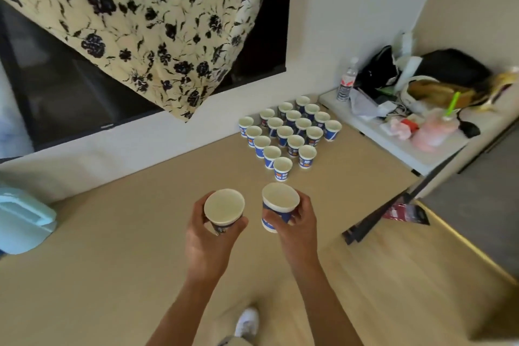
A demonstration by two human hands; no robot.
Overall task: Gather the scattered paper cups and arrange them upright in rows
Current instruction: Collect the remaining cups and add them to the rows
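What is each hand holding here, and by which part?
The left hand grips the left paper cup, the right hand the right paper cup, both round the side wall below the rim.

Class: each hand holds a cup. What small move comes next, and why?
Probably step toward the rows of cups and set both upright at their near end: the left hand grips one cup, the right hand a second cup, both short of the rows.
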